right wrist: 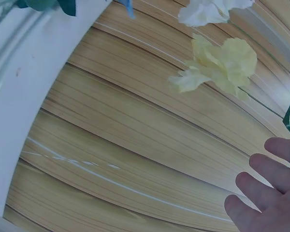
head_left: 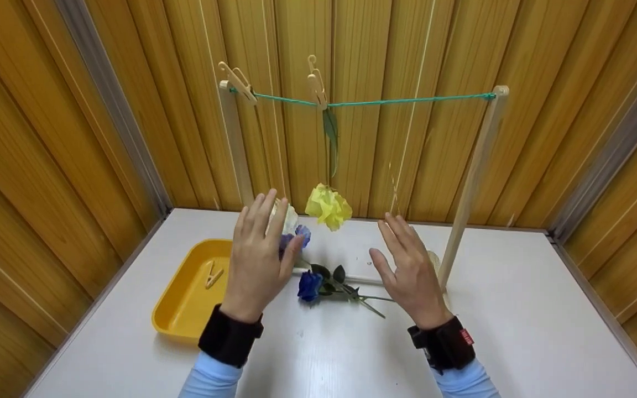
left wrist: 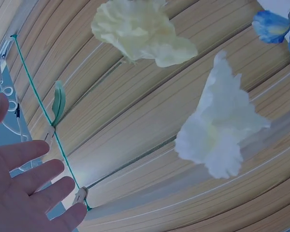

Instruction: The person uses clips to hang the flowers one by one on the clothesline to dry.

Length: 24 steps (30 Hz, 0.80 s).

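My left hand [head_left: 259,251] is raised with straight fingers and holds nothing, partly covering a white flower [head_left: 288,217]. To its right my right hand [head_left: 411,268] is also raised, fingers extended, touching nothing. Between and beyond the hands a yellow flower [head_left: 328,207] hangs head down from a clothespin [head_left: 317,88] on a green cord [head_left: 407,101]. A second clothespin [head_left: 239,82] holds the stem of the white flower, seen whole in the left wrist view [left wrist: 217,125]. On the table lie a dark blue rose [head_left: 310,286] and a lighter blue-violet flower [head_left: 302,235], partly hidden by the left hand.
A yellow tray [head_left: 172,309] with a loose clothespin [head_left: 213,275] stands on the white table [head_left: 318,359] at the left. Wooden posts [head_left: 470,193] carry the cord, and a wood-panelled wall [head_left: 368,50] rises behind.
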{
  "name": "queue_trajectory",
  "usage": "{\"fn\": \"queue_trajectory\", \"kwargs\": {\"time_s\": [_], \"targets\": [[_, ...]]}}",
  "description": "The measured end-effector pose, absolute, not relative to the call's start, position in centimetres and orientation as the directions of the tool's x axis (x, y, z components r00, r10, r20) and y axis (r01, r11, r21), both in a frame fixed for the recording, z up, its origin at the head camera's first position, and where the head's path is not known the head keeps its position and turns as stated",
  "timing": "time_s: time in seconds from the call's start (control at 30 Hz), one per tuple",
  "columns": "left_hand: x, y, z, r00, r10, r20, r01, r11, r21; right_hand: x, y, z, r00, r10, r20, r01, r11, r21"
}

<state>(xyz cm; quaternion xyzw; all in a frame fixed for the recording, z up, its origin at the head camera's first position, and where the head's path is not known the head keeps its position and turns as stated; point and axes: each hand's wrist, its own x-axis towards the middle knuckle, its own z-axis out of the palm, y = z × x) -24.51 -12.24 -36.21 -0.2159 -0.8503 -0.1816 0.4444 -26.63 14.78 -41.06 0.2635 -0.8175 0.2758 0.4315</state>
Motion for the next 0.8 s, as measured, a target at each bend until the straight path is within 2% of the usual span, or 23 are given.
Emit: {"fn": "queue_trajectory", "kwargs": {"time_s": [0.47, 0.63, 0.8], "targets": [[-23.6, -10.7, -44.0, -0.592, 0.172, 0.787, 0.451, 0.88, 0.147, -25.2, 14.7, -46.7, -0.527, -0.179, 0.831, -0.649, 0.716, -0.257], [-23.5, -10.3, -45.7, -0.622, 0.171, 0.764, 0.436, 0.887, 0.156, -24.8, 14.8, -48.2, -0.576, -0.155, 0.802, -0.61, 0.735, -0.296], [-23.2, -9.9, -46.7, -0.684, 0.158, 0.712, 0.412, 0.889, 0.198, -24.7, 14.9, -49.2, -0.622, -0.154, 0.768, -0.572, 0.758, -0.312]]}}
